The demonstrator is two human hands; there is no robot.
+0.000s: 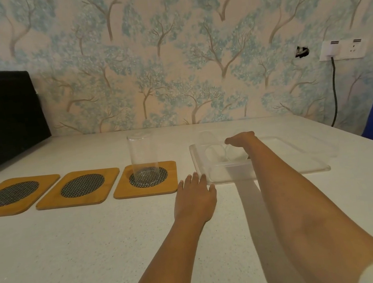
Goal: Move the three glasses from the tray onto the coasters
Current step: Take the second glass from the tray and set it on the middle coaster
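My right hand (239, 140) reaches over the clear tray (301, 169) and curls down onto the nearer glass (235, 153) inside it. I cannot tell whether my fingers are closed on it, because the hand hides them and the glass is nearly invisible against the tray. My left hand (195, 199) lies flat and spread on the table (78, 260), holding nothing, its fingertips just beside the tray's near left corner.

The main risk, as I judge it, is the second glass (214, 152). It stands right beside the one I am reaching for, perhaps touching it, so a sideways pull could knock it over or clink the two together. The tray has a raised rim, and if I lift too low the base could catch on it and tip. Smooth clear walls may slip in a loose pinch. The tray itself looks light, so it could slide; my left hand is well placed to steady it.

One tall glass (142, 159) stands upright on the right coaster (145, 180), centred on its dark mesh circle. The middle coaster (78, 187) and left coaster (16, 195) are bare. All three glasses are plain, clear and empty.
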